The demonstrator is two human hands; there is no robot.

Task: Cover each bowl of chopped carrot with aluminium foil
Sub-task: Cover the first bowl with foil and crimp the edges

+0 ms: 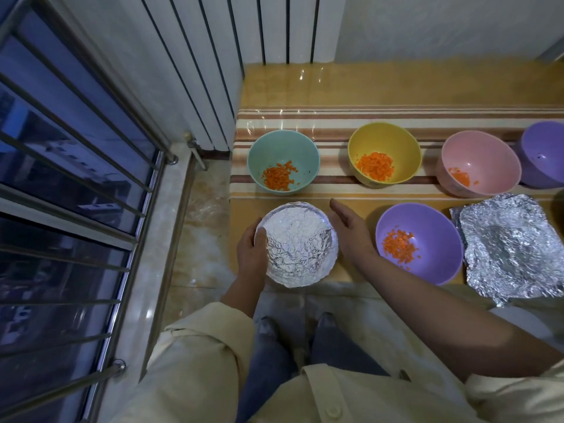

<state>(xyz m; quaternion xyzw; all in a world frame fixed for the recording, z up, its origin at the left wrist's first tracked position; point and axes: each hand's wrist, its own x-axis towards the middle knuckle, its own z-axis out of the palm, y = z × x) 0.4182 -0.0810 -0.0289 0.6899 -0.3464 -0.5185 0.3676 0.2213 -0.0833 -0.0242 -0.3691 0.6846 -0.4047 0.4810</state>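
At lower centre we see our left hand (251,253) curled over the rim of the foil-covered bowl (300,244), our right hand (351,232) straight-fingered and empty just beside it.

Head-worn camera looks steeply down, near the table (396,87).

Person's left grip (251,248) holds foil bowl (300,245), right grip (348,230) flat beside it.
The left grip curls round the bowl's left rim, thumb lying on top of the foil, fingers hidden down the side. The right grip has fingers straight and together, palm facing the bowl's right side; touching or just off, can't tell. Left forearm (241,290) comes up short from the body, right forearm (427,300) reaches in long from lower right. Both bare, cream sleeves (198,346) end near the elbows.
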